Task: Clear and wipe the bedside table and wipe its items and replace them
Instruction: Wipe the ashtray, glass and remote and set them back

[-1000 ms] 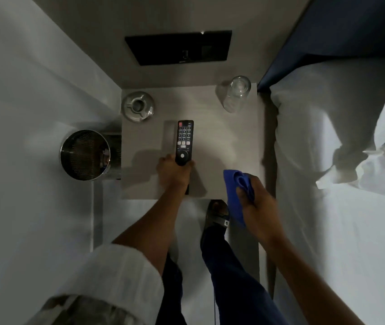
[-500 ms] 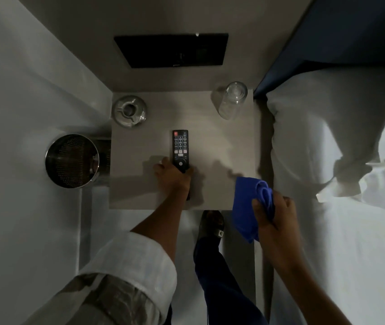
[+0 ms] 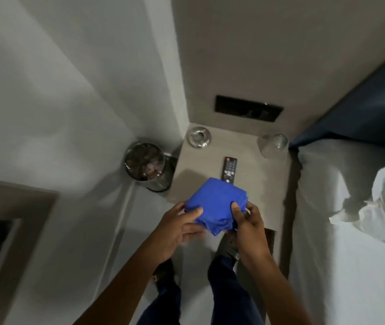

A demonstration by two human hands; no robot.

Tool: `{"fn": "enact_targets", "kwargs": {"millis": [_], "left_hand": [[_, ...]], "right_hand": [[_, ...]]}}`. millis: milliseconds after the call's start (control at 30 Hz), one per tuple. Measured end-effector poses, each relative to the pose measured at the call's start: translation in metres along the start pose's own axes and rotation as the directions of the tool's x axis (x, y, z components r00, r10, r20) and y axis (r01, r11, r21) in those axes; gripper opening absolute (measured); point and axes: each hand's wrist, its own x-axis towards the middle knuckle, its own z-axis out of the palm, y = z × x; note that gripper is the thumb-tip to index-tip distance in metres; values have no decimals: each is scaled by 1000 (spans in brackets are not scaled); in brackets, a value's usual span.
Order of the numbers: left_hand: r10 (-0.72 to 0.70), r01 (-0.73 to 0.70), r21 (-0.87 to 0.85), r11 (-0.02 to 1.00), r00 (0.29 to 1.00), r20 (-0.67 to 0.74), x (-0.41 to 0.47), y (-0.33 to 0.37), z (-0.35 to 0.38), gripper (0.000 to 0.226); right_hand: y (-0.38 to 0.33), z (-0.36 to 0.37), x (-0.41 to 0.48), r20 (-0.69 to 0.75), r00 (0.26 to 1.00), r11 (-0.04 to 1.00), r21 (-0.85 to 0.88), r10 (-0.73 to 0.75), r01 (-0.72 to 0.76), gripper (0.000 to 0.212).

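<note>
Blue cloth is gripped by both the left hand and right hand above the tabletop. Remote lies at centre, glass at 1 o'clock, ashtray at 11. A careless wipe could topple the glass.

Dim, soft, motion-blurred wide-angle view.
Walls bow at the edges; the hands' shadow falls on the surface.
</note>
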Motion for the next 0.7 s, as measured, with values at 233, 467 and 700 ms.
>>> {"fn": "enact_targets", "kwargs": {"millis": [233,467,700], "left_hand": [[273,-334,-85,939,871,-409,-109,20,-94,49],[482,-266,407,874,364,-797,-192,-6,-200,19],[418,-132,396,909,321,-850,-228,-36,-287,43]], "right_hand": [[14,111,-78,257,966,981,-185,-15,64,23],[75,260,-143,465,886,872,-437,10,219,5],[121,365,-183,540,838,678,-646,81,352,18]]}}
